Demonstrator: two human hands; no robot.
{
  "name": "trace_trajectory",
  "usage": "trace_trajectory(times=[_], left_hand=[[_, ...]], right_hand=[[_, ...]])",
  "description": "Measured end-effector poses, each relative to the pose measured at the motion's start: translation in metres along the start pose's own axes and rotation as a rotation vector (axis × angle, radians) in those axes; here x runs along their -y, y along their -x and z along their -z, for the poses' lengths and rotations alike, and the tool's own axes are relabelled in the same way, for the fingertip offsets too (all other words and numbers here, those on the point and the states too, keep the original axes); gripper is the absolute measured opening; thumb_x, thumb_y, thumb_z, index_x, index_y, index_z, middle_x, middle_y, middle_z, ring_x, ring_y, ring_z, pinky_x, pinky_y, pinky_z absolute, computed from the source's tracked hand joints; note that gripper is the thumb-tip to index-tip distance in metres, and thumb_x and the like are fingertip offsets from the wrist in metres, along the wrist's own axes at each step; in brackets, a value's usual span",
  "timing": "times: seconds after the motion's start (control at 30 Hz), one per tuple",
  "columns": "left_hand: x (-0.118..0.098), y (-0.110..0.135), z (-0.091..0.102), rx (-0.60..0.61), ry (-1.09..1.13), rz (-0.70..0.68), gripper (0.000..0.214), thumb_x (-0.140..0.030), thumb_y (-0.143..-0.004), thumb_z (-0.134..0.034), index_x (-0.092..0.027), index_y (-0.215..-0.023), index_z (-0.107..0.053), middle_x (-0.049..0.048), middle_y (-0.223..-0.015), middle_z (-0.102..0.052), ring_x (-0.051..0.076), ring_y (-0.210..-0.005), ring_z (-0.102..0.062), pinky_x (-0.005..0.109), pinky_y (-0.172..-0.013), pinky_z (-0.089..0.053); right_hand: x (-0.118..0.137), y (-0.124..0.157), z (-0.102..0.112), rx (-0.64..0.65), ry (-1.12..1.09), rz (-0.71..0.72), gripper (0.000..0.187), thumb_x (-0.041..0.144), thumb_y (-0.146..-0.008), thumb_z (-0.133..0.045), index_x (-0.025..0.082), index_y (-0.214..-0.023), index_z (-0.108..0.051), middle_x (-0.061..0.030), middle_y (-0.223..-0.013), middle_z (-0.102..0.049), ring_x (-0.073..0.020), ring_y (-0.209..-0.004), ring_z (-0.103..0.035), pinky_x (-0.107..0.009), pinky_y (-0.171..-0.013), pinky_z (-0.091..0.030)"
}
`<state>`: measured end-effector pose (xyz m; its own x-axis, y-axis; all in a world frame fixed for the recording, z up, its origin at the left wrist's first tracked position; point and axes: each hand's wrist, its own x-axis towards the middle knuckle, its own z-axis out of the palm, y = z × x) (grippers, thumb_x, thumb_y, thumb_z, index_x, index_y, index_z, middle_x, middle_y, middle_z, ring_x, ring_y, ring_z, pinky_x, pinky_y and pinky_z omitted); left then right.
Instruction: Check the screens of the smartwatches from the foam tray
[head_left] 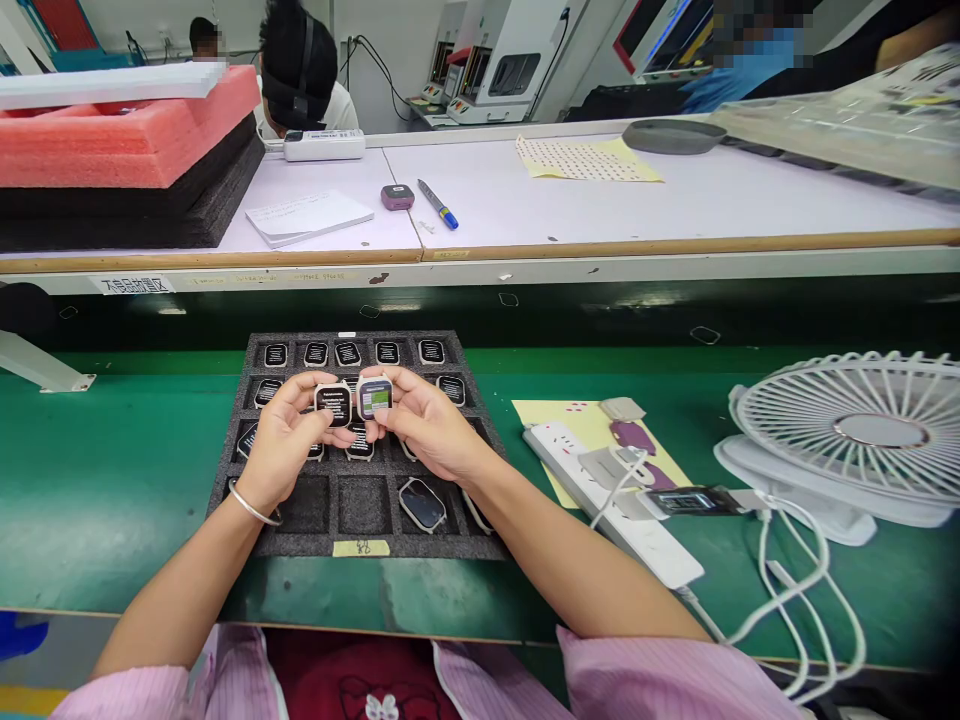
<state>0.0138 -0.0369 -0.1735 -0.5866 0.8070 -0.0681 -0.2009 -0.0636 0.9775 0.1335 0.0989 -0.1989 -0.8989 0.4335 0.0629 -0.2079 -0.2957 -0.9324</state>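
Note:
My left hand pinches a smartwatch case whose dark screen shows lines of white text. Right beside it, my right hand grips a second smartwatch case with a green and grey picture on its screen. Both are held side by side above a dark foam tray. In the tray's compartments lie several more watch cases, many with white text on their screens. One watch case with a dark screen lies tilted in the front row. My hands hide part of the middle rows.
To the right are a white power strip, a yellow sheet, coiled white cables and a white fan. On the raised shelf lie a notepad, a pen and stacked foam. Other people are beyond.

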Motion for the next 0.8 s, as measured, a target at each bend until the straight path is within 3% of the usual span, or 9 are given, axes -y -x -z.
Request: trace_trajectory(times=[0.2, 0.43, 0.8], left_hand=[[0.0054, -0.0014, 0.0001, 0.007, -0.03, -0.058, 0.041, -0.016, -0.067, -0.071, -0.019, -0.106, -0.056, 0.0013, -0.104, -0.067, 0.01, -0.061, -0.071, 0.027, -0.065, -0.064], [0.0029, -0.0014, 0.0006, -0.004, 0.024, 0.04, 0.033, -0.036, -0.079, -0.067, -0.018, -0.106, -0.059, 0.0014, -0.089, -0.069, 0.016, -0.059, -0.073, 0.032, -0.06, -0.064], [0.0022, 0.0004, 0.0013, 0.036, 0.048, 0.045, 0.033, -0.025, -0.073, -0.065, -0.018, -0.105, -0.059, 0.0007, -0.093, -0.071, 0.017, -0.061, -0.075, 0.031, -0.063, -0.064]], right_hand=[[-0.0011, -0.0004, -0.0004, 0.02, 0.024, 0.025, 0.045, 0.016, -0.071, -0.078, 0.024, -0.11, -0.058, 0.0017, -0.096, -0.061, -0.0091, -0.065, -0.061, -0.028, -0.065, -0.055], [-0.0009, -0.0014, 0.0, -0.051, -0.059, -0.071, 0.026, 0.035, -0.085, -0.069, 0.021, -0.105, -0.061, 0.0015, -0.08, -0.066, -0.0094, -0.053, -0.058, -0.026, -0.053, -0.047], [-0.001, -0.0011, -0.0008, -0.058, -0.014, -0.042, 0.031, 0.028, -0.078, -0.077, 0.021, -0.104, -0.062, 0.0034, -0.081, -0.063, -0.0077, -0.053, -0.057, -0.024, -0.051, -0.044]])
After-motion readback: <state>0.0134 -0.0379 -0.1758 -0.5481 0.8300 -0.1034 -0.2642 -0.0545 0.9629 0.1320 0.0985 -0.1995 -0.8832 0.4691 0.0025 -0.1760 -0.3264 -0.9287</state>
